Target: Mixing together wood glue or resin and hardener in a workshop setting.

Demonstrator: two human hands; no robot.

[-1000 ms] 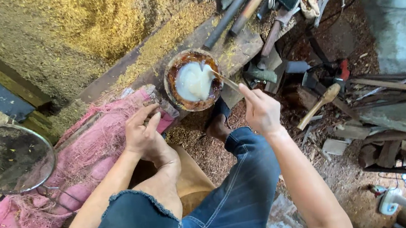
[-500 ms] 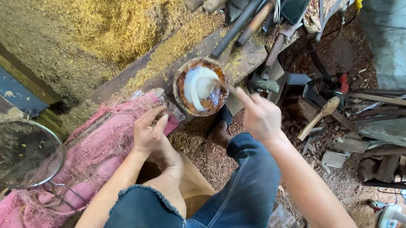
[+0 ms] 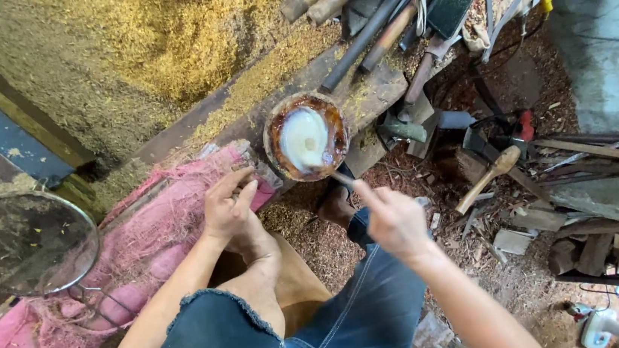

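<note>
On the plank sat a round bowl (image 3: 306, 136) of white paste. The right hand (image 3: 393, 219) gripped a stick (image 3: 338, 177) dipped in it. The left hand (image 3: 228, 207) lay open on pink sacking (image 3: 142, 243).

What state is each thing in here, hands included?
Round tin: open, rusty rim, holding white paste.
Stick: tip in the paste, other end in the right hand.
Right hand: closed on the stick.
Left hand: empty, resting flat on the pink sack.
Pink sack: frayed, lying flat.
Wire sieve: empty, lying on the sack's edge.
</note>
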